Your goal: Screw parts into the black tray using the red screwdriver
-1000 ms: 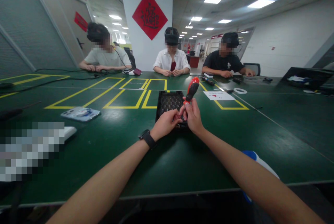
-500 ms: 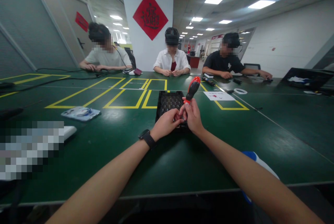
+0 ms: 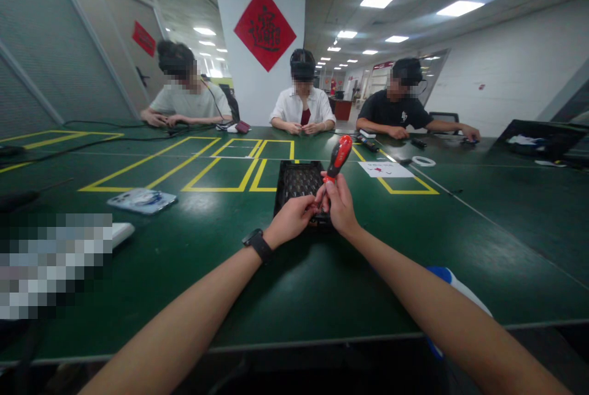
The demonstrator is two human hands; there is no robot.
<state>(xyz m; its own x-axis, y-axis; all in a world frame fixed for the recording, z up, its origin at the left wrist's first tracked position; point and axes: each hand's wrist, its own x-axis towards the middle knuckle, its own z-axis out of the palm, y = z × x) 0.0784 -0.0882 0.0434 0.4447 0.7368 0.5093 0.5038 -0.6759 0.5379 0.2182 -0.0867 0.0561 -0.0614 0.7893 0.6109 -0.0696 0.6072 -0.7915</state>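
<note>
My right hand point(image 3: 341, 206) is closed around the shaft end of a screwdriver point(image 3: 339, 157) with a red and black handle. The handle leans up and to the right, and the shaft runs down between my hands. Close against it, my left hand point(image 3: 294, 218) has its fingers pinched together by the lower shaft; what they grip is too small to make out. Under both hands lies a black rectangular tray point(image 3: 281, 183) with rows of small pockets. My hands cover its near right corner, and the screwdriver's tip is hidden there.
A phone point(image 3: 142, 200) lies to the left on the green table point(image 3: 207, 309). Right of the tray are a printed white sheet point(image 3: 385, 169) and a white ring point(image 3: 423, 161). A blue and white object point(image 3: 453, 284) is partly behind my right forearm. Several people sit across the table.
My left thumb has drawn back from the tray's corner and the fingers have curled in a little. The screwdriver handle has shifted slightly left.
</note>
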